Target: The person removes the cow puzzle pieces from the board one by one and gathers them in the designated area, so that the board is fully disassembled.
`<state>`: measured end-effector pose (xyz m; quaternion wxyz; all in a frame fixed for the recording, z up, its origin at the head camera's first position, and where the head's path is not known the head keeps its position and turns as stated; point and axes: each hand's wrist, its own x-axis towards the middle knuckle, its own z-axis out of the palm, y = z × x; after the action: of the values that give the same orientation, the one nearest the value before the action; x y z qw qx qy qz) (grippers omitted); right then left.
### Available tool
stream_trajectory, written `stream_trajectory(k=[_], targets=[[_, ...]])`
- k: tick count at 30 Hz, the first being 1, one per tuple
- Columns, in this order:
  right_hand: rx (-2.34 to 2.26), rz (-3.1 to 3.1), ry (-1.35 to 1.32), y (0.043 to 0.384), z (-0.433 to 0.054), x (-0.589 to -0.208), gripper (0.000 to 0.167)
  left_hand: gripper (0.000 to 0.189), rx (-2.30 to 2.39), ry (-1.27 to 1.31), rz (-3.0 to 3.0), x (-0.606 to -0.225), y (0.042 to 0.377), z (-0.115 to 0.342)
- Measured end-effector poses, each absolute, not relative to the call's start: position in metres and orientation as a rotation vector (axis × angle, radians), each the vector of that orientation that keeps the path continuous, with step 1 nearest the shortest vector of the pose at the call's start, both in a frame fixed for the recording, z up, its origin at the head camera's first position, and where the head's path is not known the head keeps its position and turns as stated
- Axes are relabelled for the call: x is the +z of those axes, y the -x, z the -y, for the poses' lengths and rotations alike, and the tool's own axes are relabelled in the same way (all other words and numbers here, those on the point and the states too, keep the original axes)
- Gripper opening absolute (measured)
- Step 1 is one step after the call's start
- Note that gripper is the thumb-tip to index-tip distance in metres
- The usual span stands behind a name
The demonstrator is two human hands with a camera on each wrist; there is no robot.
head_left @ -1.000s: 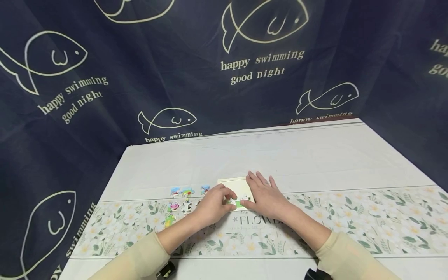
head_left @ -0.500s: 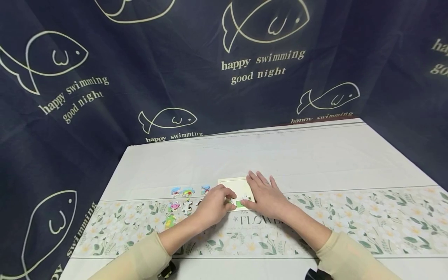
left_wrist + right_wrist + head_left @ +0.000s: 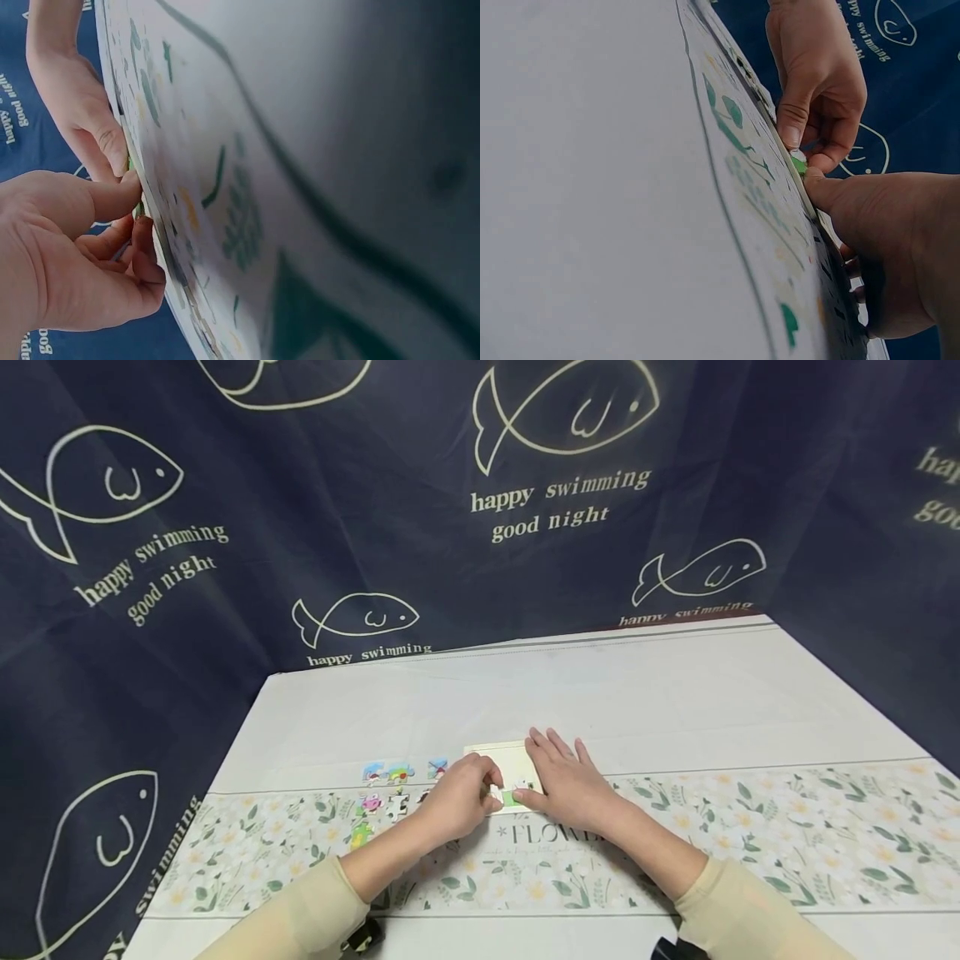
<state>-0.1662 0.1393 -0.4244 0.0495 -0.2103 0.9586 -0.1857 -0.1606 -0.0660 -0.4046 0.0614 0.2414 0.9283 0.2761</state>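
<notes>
A pale puzzle board (image 3: 516,762) with a raised rim lies flat in the middle of the head view. My left hand (image 3: 454,797) is at its lower left, pinching a small green-and-white puzzle piece (image 3: 799,162) between thumb and fingers, low over the board's front edge. Much of that piece is hidden by the fingers. My right hand (image 3: 572,783) rests on the board's right side with its fingers extended, the thumb touching a green part (image 3: 512,797) along the bottom row. Both hands show close together in the left wrist view, the right one (image 3: 94,124) behind the left.
Several loose puzzle pieces lie left of the board, among them a blue one (image 3: 437,768), a pink one (image 3: 371,803), a black-and-white one (image 3: 397,807) and a yellow-green one (image 3: 362,835). A flowered white cloth (image 3: 720,835) covers the table. A dark blue fish-print curtain (image 3: 450,552) hangs behind.
The left fingertips have shifted slightly at the board's lower left, still pinching the piece. My right hand keeps its place, and the loose pieces lie as before.
</notes>
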Motion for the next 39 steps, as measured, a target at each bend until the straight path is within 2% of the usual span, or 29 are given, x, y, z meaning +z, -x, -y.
stream_trajectory(k=[20,39], targets=[[-0.56,-2.925,0.657,0.166,-0.139,-0.425,0.086,0.01,1.202,-0.555,-2.724,-0.411,0.162,0.096],[-0.568,-2.909,0.665,0.165,-0.139,-0.422,0.086,0.01,1.143,-0.458,-2.716,-0.41,0.13,0.163]])
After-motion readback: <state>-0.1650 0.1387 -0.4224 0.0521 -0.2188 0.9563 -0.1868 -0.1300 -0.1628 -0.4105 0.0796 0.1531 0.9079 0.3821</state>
